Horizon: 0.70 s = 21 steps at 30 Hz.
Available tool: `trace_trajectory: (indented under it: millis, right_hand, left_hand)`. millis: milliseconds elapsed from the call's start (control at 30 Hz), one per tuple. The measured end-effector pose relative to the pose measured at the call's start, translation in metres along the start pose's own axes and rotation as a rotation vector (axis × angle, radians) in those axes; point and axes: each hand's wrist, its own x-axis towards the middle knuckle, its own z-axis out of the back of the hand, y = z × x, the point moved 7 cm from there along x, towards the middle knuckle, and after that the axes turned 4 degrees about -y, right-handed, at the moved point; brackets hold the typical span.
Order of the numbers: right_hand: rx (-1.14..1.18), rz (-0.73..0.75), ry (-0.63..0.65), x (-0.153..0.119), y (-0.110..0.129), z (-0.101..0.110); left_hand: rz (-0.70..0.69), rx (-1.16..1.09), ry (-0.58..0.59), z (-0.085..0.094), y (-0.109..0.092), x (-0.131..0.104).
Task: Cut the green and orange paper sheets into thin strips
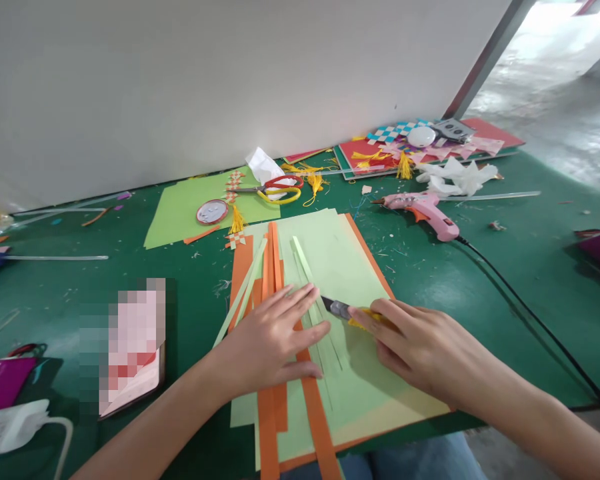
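Note:
Pale green paper sheets [360,393] lie in front of me, with orange paper showing at their edges. My left hand [285,337] rests palm down with fingers stretched out over orange paper strips [317,427] and narrow light green strips [301,259]. In my right hand [415,340] is a yellow-handled utility knife [337,307], its dark blade pointing left, close to my left fingertips. Thin cut lines run down the green sheet beside my left hand. Whether the blade touches the paper, I cannot tell.
A pink glue gun [430,212] with a black cord lies right. Behind are scissors [280,190], a round tin [212,212], yellow tassels [314,179], crumpled tissue [457,177] and a red board [485,133]. On the left are a blurred phone [135,347] and white charger [13,427].

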Motion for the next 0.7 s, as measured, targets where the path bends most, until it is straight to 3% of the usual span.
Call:
trace_trajectory:
  millis: [700]
  right_hand:
    - [-0.007,0.0,-0.03,0.0035,-0.0021,-0.0016]
  left_hand:
    - [-0.027,0.026,-0.046,0.0008,-0.0035,0.0017]
